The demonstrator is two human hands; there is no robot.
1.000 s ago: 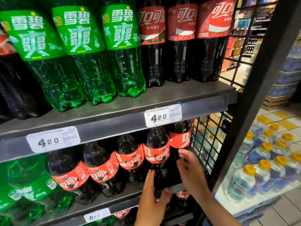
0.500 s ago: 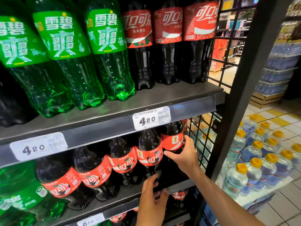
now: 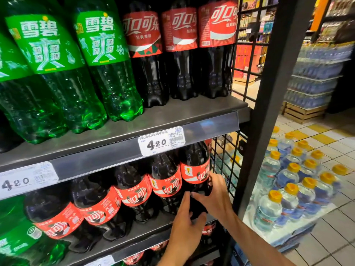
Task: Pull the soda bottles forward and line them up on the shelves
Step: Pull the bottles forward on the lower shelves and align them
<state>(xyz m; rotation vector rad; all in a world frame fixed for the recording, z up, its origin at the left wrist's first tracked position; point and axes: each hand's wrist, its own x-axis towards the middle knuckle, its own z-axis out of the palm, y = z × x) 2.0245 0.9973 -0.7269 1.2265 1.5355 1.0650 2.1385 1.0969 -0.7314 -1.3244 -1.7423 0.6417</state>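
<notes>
Right hand (image 3: 217, 196), left hand (image 3: 184, 233), clasping cola bottle (image 3: 194, 172)

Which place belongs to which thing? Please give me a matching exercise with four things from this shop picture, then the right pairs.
Things:
1. green bottles
2. yellow-capped water bottles
3. right hand
4. white price tag

Places:
A. down on the floor, right of the rack
B. around the rightmost cola bottle
C. on the upper shelf, at its front edge
D. standing on the upper shelf, left part

Pairs: 1-D, 2-A, 3-B, 4-C.
</notes>
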